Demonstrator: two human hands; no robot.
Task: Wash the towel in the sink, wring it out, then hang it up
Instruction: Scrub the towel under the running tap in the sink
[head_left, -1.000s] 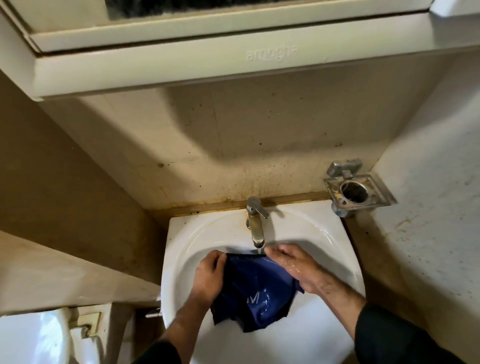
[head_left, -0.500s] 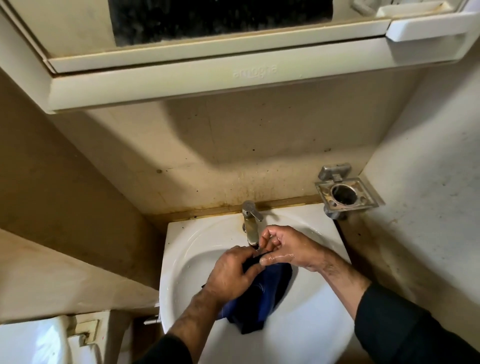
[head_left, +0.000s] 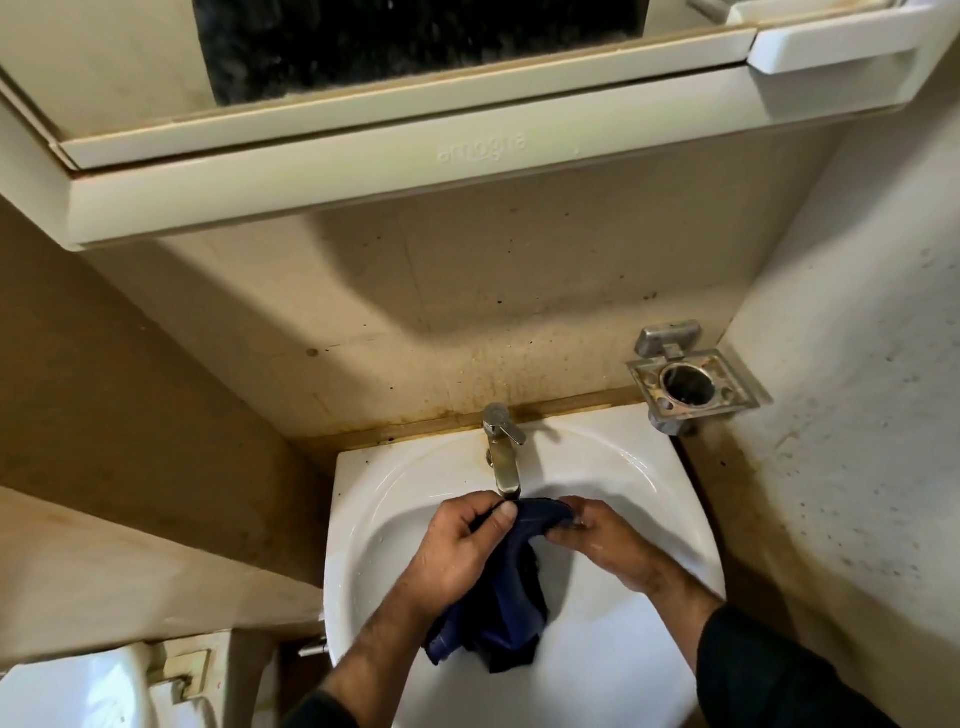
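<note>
Two hands, left hand (head_left: 457, 551) and right hand (head_left: 605, 543), pinching bunched towel (head_left: 506, 597) under tap (head_left: 503, 457), mid-sink (head_left: 649, 478), rim apart all round.

I observe both forearms reaching forward and converging, dark sleeves pushed back from the wrists. Left hand (head_left: 457, 551) lies back-up, fingers curled, thumb pressed against the index finger in a pinch. Right hand (head_left: 605, 543) is just beside it, fingers curled inward towards the left, skin wet and glistening.
</note>
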